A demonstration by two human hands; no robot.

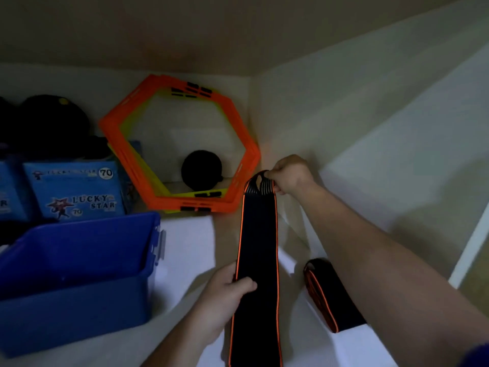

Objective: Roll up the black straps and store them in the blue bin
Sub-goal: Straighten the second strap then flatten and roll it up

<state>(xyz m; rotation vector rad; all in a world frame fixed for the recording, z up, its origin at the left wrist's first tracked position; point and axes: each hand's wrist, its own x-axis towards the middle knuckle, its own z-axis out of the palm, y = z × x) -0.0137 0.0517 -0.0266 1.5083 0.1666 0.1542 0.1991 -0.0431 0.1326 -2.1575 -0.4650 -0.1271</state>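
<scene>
Nearest: left hand point(228, 290), bottom centre, grips the left edge of a long black strap point(258, 250) w/ orange piping, thumb across the front & fingers curled behind. The strap runs from the bottom edge of the view up to the right hand point(291, 176), which pinches its top end, where the band splits into several thin black cords bunched together; the strap is stretched roughly straight btwn the 2 hands, above the white shelf point(190, 242). Straps in view: 2. The second strap point(328, 300), same black w/ orange trim, lies in a loose fold on the shelf just right of the held one, partly hidden by the right forearm. 1 blue bin point(66, 313) sits on the shelf at left, open-topped, near the left hand but not touching it; no strap shows inside. Behind it, 2 blue "Lucky Star" boxes point(76, 193), one cut off by the frame edge. A stack of orange & yellow hexagon rings point(239, 144) leans in the back corner, exact count can't tell. 1 black ball point(201, 168) sits behind the rings' opening. Dark round shapes point(50, 123) top left, too dim to count.
</scene>
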